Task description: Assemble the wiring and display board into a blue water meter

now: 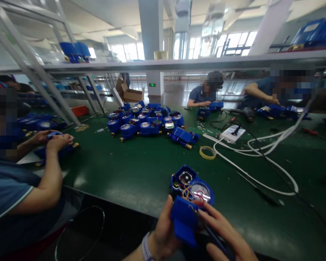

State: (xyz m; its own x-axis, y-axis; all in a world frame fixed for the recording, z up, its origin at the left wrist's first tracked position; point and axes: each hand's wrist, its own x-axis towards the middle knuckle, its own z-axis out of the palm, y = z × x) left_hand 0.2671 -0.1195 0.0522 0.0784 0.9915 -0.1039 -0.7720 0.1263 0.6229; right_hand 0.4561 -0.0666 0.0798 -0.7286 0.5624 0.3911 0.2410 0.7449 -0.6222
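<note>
My left hand (164, 230) is closed around a blue plastic cover (185, 219), held up at the table's near edge. My right hand (228, 232) reaches in from the right, its fingertips at the cover's right side. A dark, slim tool (216, 237) lies under its fingers; its exact kind is blurred. Just beyond the cover, an opened blue water meter (206, 185) rests on the table, its round dial facing up. Thin coloured wires (187, 192) show in its open compartment and run toward the cover, whose far side hides where they end.
Several blue meters (145, 127) crowd the green table (111, 170). Yellow tape (208, 152), a white power strip (233, 133) and looping white cable (247, 172) lie to the right. A co-worker's hands (55, 141) handle a meter at left; two people sit opposite. A shelf (130, 66) spans overhead.
</note>
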